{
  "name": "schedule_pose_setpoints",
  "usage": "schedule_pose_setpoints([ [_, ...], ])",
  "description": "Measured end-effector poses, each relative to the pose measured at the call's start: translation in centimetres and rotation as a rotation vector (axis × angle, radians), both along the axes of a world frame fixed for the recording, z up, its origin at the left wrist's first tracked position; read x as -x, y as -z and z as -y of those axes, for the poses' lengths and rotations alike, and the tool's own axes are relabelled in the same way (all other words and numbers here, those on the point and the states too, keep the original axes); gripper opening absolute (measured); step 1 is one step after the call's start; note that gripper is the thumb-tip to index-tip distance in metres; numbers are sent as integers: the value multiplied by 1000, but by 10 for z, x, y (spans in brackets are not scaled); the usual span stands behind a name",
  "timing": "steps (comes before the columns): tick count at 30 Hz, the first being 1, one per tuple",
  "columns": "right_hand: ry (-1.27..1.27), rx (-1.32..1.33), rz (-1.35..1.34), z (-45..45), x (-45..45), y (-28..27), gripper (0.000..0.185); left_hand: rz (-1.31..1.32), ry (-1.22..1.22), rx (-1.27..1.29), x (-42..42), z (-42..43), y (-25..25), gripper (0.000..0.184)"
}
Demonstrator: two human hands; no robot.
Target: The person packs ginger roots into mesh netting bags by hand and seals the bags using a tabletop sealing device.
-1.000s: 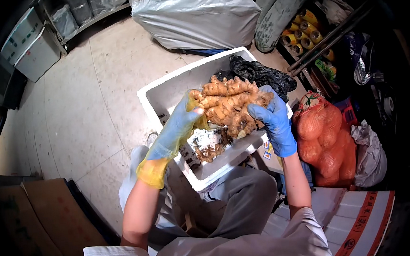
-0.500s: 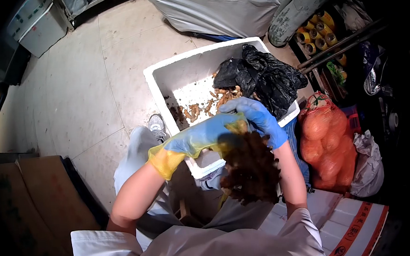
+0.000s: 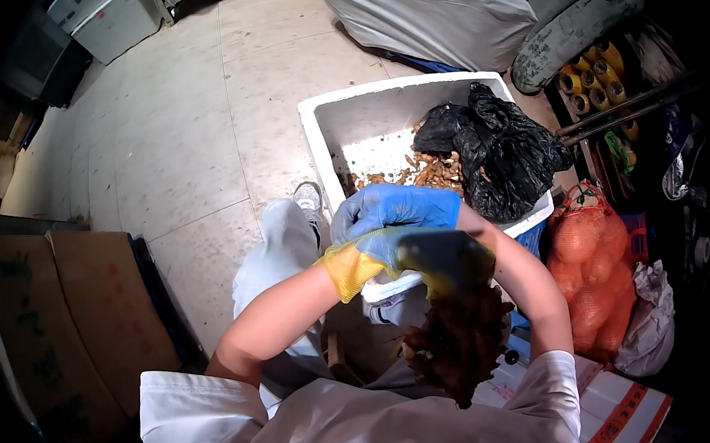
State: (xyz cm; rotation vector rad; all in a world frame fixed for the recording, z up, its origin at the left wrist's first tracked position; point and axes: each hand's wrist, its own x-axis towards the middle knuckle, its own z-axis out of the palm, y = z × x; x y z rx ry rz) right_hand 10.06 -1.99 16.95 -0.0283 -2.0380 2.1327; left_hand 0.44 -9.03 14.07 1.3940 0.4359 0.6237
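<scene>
My left hand (image 3: 444, 252) wears a blue glove with yellow mesh (image 3: 350, 269) over it from the wrist to the fingers. Its fingers bend down round a dark, knobbly clump of ginger (image 3: 462, 341), which hangs close to my chest and is in shadow. My right hand (image 3: 387, 208), in a blue glove, crosses just beyond the left one, its fingers curled near the left wrist; what they hold, if anything, is hidden. Past both hands stands a white foam box (image 3: 399, 87) with loose brown ginger pieces (image 3: 438, 169) on its bottom.
A crumpled black plastic bag (image 3: 506, 149) lies over the box's right side. To the right stand a red net sack (image 3: 592, 262) of round produce and a white carton (image 3: 623, 408). Brown cardboard boxes (image 3: 106, 313) stand at left. A grey cover (image 3: 439, 10) lies beyond.
My right hand has moved left, from the left fingertips to near the left wrist. The ginger clump now hangs lower in the view. The whole scene has shifted right as my head turned.
</scene>
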Motion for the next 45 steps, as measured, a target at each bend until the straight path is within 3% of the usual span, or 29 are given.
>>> schedule_pose_setpoints([
  [3,-78,-318,-80,-2,5,7,33,-22,2,-12,3,7,-1,41],
  [6,127,-238,-6,7,7,14,34,-32,0,-37,3,9,-2,43],
  [8,240,648,284,5,22,26,30,-40,0,-57,3,12,-3,44],
  [18,-2,404,284,5,21,30,29,-119,-50,-258,-8,0,-7,49],
  [21,151,696,175,-4,13,35,28,-130,-58,-319,-10,-13,-9,51],
  [24,215,813,-13,-28,-8,35,27,-118,-57,-400,-2,-25,-13,52],
  [28,528,597,196,-31,-43,9,28,-60,-78,-589,9,-41,-19,55],
  [29,628,738,202,-22,-51,4,29,-43,-75,-626,12,-43,-19,55],
  [30,726,879,206,-14,-59,0,30,12,-40,-569,14,-47,-17,56],
  [32,717,774,291,3,-78,-14,28,330,226,11,11,-55,-5,57],
  [33,716,722,329,4,-89,-16,27,121,194,13,18,-54,-19,57],
  [34,713,669,367,5,-100,-19,26,116,203,6,16,-54,-20,57],
  [35,638,658,309,3,-113,-18,25,165,152,-195,11,-54,-17,57],
  [36,723,665,203,10,-110,-22,23,216,104,-396,7,-53,-16,56],
  [37,800,665,94,16,-107,-25,21,148,148,-245,8,-50,-14,55],
  [38,888,679,-19,17,-103,-28,19,147,167,-254,8,-47,-14,55],
  [40,1099,602,-65,22,-84,-46,16,57,140,55,9,-45,-22,53],
  [42,1158,570,-164,18,-83,-51,16,-12,154,-30,10,-49,-31,55],
  [44,1208,544,-264,15,-85,-56,15,44,48,191,10,-48,-39,48],
  [45,1110,430,-162,15,-88,-63,16,36,53,183,11,-50,-42,48],
])
